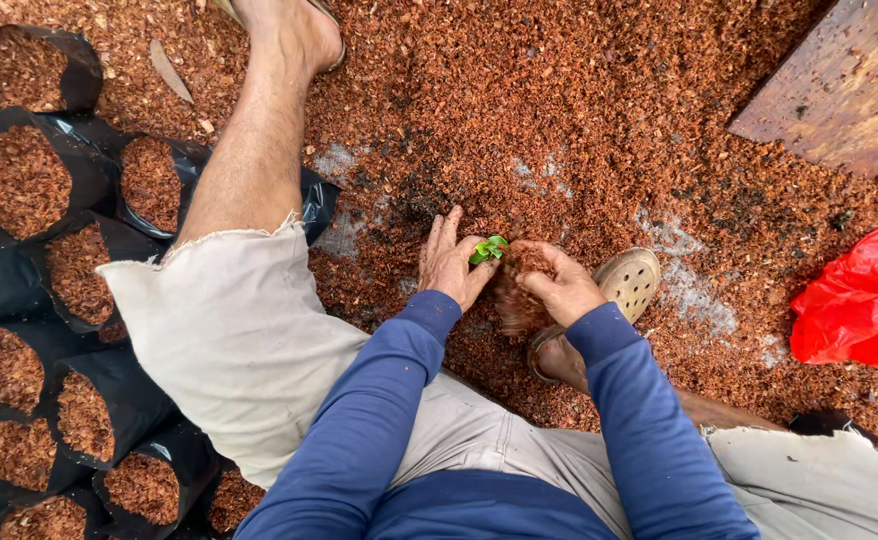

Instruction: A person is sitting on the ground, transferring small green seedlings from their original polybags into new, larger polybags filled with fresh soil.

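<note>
Seedling [488,249] between 2 hands — left hand [448,262], right hand [559,288]

**Seedling in a handful of husk**

Small green seedling [488,248], a few bright leaves, upright, just left of the frame's centre. Roots hidden. To its right, a clump of reddish-brown husk [521,290], loose and crumbly, same stuff as the ground beneath. Seedling leaves poke out at the clump's upper left edge, touching it.
</note>
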